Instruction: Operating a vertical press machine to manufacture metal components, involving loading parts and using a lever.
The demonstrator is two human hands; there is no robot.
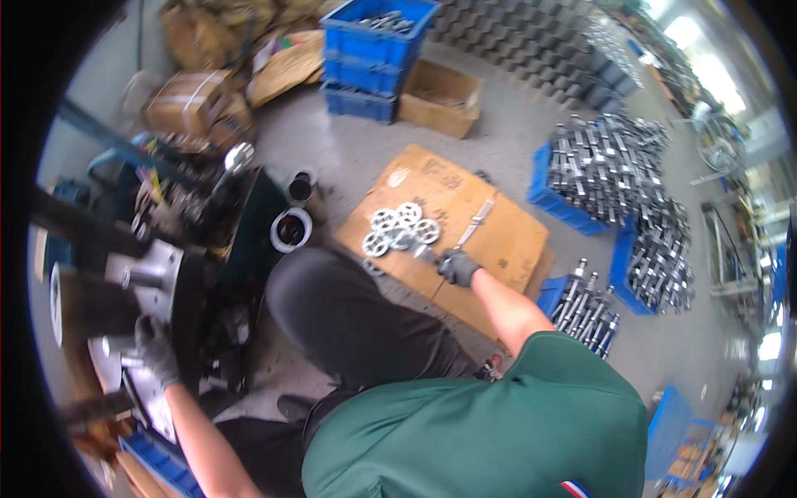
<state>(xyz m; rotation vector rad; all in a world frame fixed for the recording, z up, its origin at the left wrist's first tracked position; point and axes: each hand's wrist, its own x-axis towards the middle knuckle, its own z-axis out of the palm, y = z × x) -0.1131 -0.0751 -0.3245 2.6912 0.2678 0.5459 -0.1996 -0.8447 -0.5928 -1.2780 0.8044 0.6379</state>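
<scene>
Our right hand (457, 267), gloved, reaches out to the cardboard sheet (498, 241) on the floor, fingers closed around something small we cannot make out, just beside the cluster of round metal discs (400, 228). Our left hand (156, 350), also gloved, rests well apart on the metal machine part (141, 274) at our left; whether it grips, we cannot tell. Blue bins of metal rods (585, 311) sit beyond our right hand.

Brown cardboard boxes (189, 101) stand top left; another, open (440, 98), beside blue crates (374, 50).

Cardboard sheet (498, 241) on floor, metal discs (400, 228)
</scene>
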